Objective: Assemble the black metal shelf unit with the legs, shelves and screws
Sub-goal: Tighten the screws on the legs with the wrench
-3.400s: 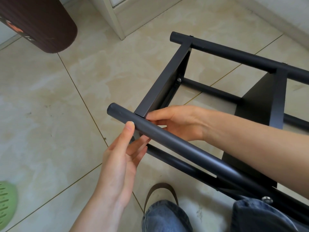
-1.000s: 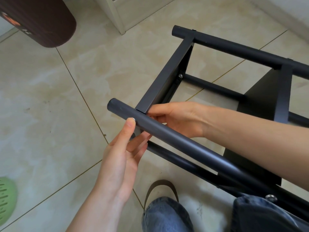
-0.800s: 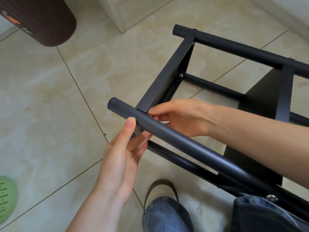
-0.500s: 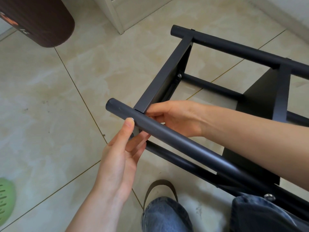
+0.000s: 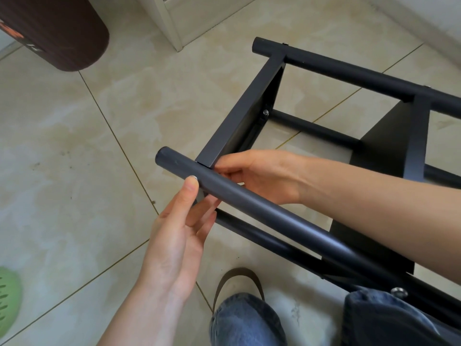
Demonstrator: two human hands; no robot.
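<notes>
We have the shelf unit (image 5: 324,136) lying on its side on the tiled floor (image 5: 74,171), its near end raised toward us, and we judge that this is so the joint between the near leg (image 5: 249,198) and the end shelf (image 5: 239,113) sits within easy reach of both hands. The leg runs from about 10 o'clock down to 4 o'clock across the view, and the shelf's edge meets it close to its capped end. A screw (image 5: 266,112) shows inside the far corner of that shelf, so that joint looks already fastened; the corner under our fingers seems to be the one in work.

Our left hand (image 5: 174,240) comes up from 7 o'clock. Its thumb presses against the near face of the leg while the fingers reach underneath, loosely curled round the tube, steadying it. Our right hand (image 5: 259,176) comes in from 3 o'clock, passing through the frame behind the leg; its fingertips are drawn together at the corner where shelf and leg meet, as though pinching or turning something small. We cannot tell whether a screw is between them, as the leg hides the fingertips.

Another fastener (image 5: 399,293) sits by our knee at 5 o'clock. A brown bin (image 5: 50,28) stands at 11 o'clock and a green basket (image 5: 7,300) at 8 o'clock, both well apart from the frame.
</notes>
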